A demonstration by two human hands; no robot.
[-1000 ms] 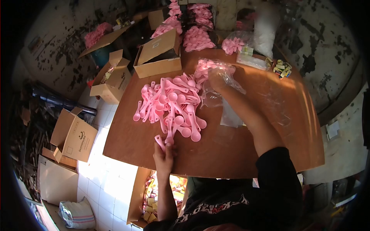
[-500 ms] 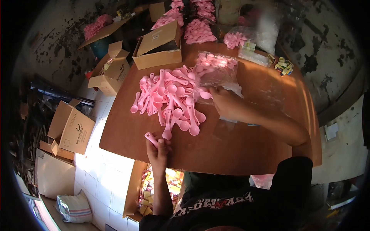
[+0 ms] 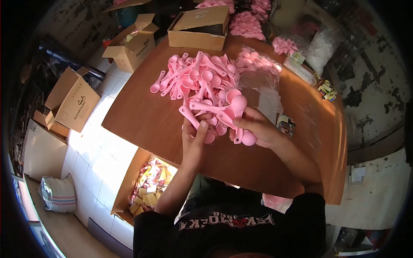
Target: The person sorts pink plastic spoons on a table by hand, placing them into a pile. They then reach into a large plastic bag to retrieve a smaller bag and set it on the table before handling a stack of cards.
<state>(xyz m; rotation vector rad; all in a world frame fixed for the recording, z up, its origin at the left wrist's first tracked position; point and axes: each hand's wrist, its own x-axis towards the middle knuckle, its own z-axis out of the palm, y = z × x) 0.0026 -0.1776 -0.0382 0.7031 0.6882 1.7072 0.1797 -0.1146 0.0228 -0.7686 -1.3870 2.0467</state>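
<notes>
Several pink plastic measuring spoons are bunched in my right hand, their round bowls and handles pointing different ways. My left hand is closed around another pink spoon, with its thumb laid over the handle. The two hands are close together above the front of the table. Just beyond them lies a loose heap of pink spoons. Right of the heap rests a clear plastic bag, with pink spoons at its far end. Some fingers of both hands are hidden behind the spoons.
The brown table carries a cardboard box at its far edge. More bagged pink spoons sit at the back. Open cartons stand on the left floor. A box of small packets is below the front edge.
My right hand has moved from beside the plastic bag towards my left hand, and now holds a bunch of spoons. My left hand has risen closer to the heap. The view has shifted.
</notes>
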